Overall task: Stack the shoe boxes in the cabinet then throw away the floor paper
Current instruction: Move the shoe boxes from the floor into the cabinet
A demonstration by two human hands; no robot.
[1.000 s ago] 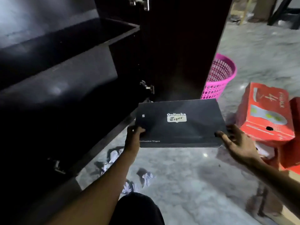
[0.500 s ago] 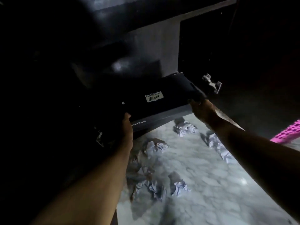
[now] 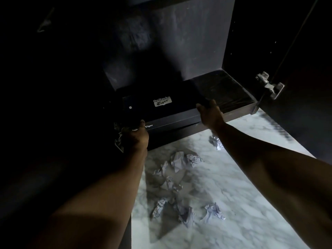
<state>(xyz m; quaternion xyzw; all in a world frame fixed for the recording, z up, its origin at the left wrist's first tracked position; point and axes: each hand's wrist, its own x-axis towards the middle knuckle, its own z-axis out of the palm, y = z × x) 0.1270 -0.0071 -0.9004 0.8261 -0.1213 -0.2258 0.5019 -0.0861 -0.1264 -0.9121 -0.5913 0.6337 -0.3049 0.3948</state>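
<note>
Cabinet (image 3: 224,94): a dark cabinet fills the upper view; its bottom shelf is bare dark wood on the right side; a metal hinge (image 3: 269,85) shows at the right edge.
Floor (image 3: 242,203): pale marbled surface below the shelf, lit from above.
Shoe box (image 3: 161,108): black, lid on, white Onitsuka Tiger label on top; it lies flat at the left of the bottom shelf, its front face about level with the shelf's front edge; whether it is fully set down cannot be told.
Handling: judged to be stiff cardboard, light, with smooth faces that may slip; the short ends give the surest hold, and the lid could lift if gripped alone.
Left hand (image 3: 136,137): at the box's front left corner; thumb on the front face, the other fingers hidden in shadow.
Right hand (image 3: 210,112): at the box's right end; fingers curled over the top edge, gripping.
Floor paper (image 3: 179,159): several crumpled white balls scattered on the floor, not yet picked up.
</note>
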